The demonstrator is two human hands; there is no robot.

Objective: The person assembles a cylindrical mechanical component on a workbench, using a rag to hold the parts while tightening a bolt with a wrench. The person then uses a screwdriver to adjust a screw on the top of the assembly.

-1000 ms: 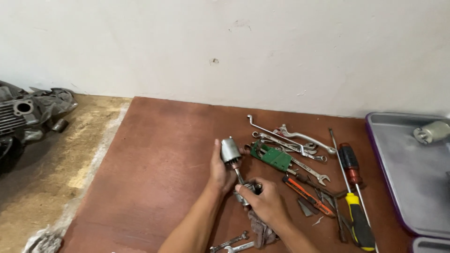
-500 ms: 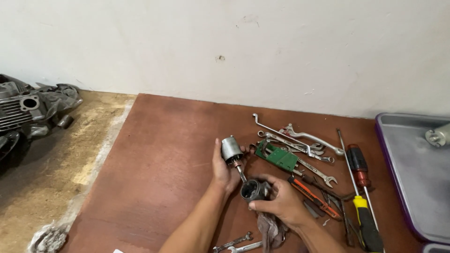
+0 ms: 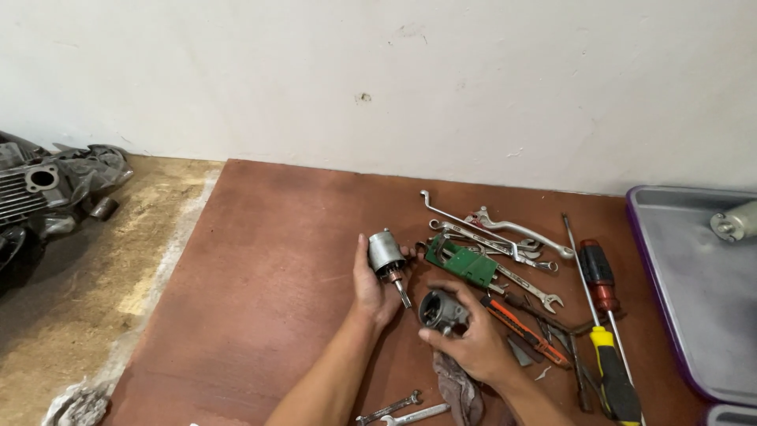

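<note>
My left hand [image 3: 372, 285] grips a small silver cylindrical motor armature [image 3: 385, 254] with a thin shaft pointing down toward me. My right hand [image 3: 471, 341] holds a dark grey round metal housing [image 3: 440, 311] just right of the shaft's tip, its open end turned toward the armature. The two parts are close together but apart. Both hands are over a reddish-brown board [image 3: 260, 268]. A crumpled rag [image 3: 460, 390] lies under my right wrist.
Wrenches [image 3: 489, 233], a green-handled tool [image 3: 461, 262], an orange knife [image 3: 527, 323], and red [image 3: 597, 272] and yellow-black [image 3: 615, 379] screwdrivers lie right of my hands. A grey tray [image 3: 694, 276] sits far right. An engine block [image 3: 39, 197] rests on the dirt at left. Small wrenches [image 3: 402, 410] lie near the bottom edge.
The housing has come off the armature's shaft and moved right and toward me in my right hand. The armature stays in my left hand.
</note>
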